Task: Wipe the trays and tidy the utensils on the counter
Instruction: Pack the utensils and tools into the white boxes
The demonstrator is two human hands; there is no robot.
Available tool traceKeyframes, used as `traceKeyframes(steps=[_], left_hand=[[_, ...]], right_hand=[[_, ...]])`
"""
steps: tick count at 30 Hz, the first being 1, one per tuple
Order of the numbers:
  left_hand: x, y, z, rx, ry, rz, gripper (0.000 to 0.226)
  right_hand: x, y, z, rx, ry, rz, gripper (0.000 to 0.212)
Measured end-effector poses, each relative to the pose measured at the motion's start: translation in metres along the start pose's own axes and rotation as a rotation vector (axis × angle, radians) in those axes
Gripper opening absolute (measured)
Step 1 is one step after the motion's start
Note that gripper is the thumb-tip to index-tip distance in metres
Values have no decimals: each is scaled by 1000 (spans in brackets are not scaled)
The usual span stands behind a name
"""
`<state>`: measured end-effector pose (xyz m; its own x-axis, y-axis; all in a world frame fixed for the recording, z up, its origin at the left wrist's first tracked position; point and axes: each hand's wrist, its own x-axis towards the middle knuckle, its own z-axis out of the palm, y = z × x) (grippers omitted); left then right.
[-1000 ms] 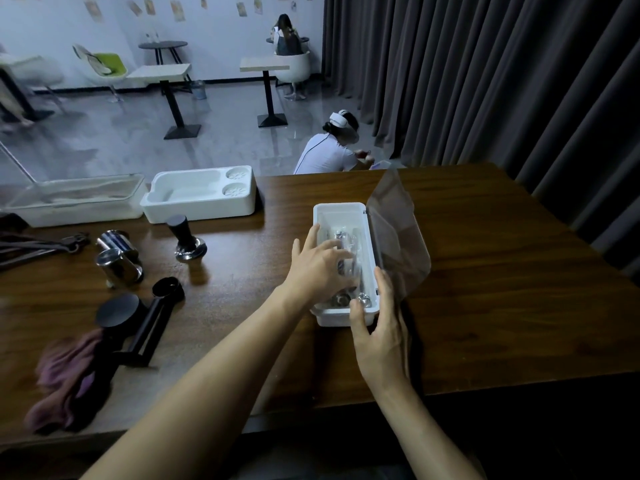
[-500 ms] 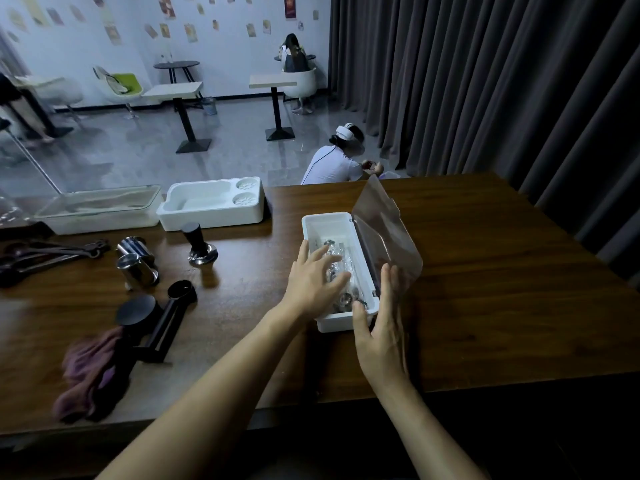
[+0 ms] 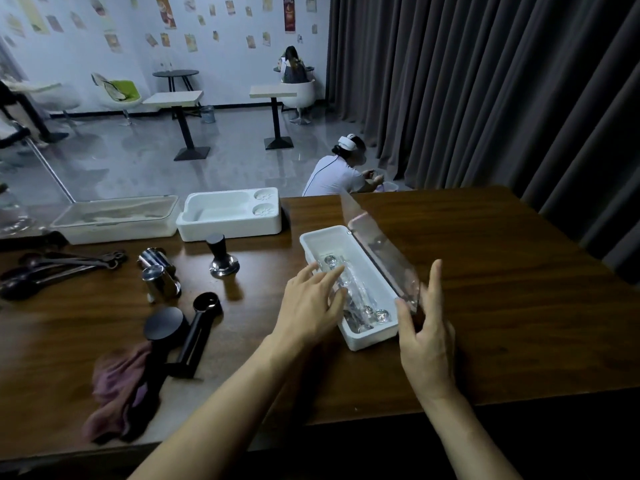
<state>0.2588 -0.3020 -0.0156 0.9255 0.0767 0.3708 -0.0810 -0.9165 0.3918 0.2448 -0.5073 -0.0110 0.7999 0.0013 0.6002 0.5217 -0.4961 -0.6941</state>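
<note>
Several utensils lie loose at the left of the counter (image 3: pixel 485 306): black spoons (image 3: pixel 62 268), two steel cups (image 3: pixel 157 275), a tamper (image 3: pixel 223 258), a black scoop (image 3: pixel 197 334) beside the purple cloth (image 3: pixel 114 389). Mid-counter, our left hand (image 3: pixel 311 306) extends flat-fingered over the metal spoons (image 3: pixel 360 303) in the white box (image 3: pixel 349 244), gripping nothing. Its clear lid (image 3: pixel 381 258) stands raised. Our right hand (image 3: pixel 426 337), open, holds nothing beside the lid; contact unclear. We judge tidying partway, wiping unconfirmed.

1. We see a café: small white pedestal tables (image 3: pixel 172 98) and tub chairs (image 3: pixel 299 95) fill the room.
2. Our dark wooden tabletop (image 3: pixel 485 306) carries a steel coffee tamper (image 3: pixel 223 261) and shiny steel milk jugs (image 3: pixel 161 284).
</note>
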Motion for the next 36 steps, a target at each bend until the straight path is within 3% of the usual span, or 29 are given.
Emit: traceKeyframes(steps=[4, 7, 10, 12, 16, 20, 27, 33, 36], left_hand=[[6, -19, -7, -220, 114, -18, 38], [15, -39, -9, -390, 192, -105, 27], [30, -51, -14, -514, 235, -229, 33], [40, -56, -17, -607, 192, -255, 44], [58, -69, -11, -647, 18, -237, 58], [65, -82, -1, -657, -119, -272, 63], [61, -84, 1, -696, -166, -369, 97], [83, -79, 2, -655, -66, -436, 54], [113, -86, 5, -638, 31, -479, 54]], right_hand=[[14, -9, 2, -28, -54, -95, 42], [7, -7, 7, -64, -166, -20, 37], [-3, -5, 10, -198, -275, -9, 32], [-8, -6, 8, -255, -347, -3, 22], [-12, -9, 4, -275, -407, 49, 39], [-11, -15, 2, -262, -325, 181, 16], [23, -2, 2, -265, -223, 501, 36], [89, 23, 35, -200, -143, 513, 46], [139, 32, 59, -169, -190, 440, 54]])
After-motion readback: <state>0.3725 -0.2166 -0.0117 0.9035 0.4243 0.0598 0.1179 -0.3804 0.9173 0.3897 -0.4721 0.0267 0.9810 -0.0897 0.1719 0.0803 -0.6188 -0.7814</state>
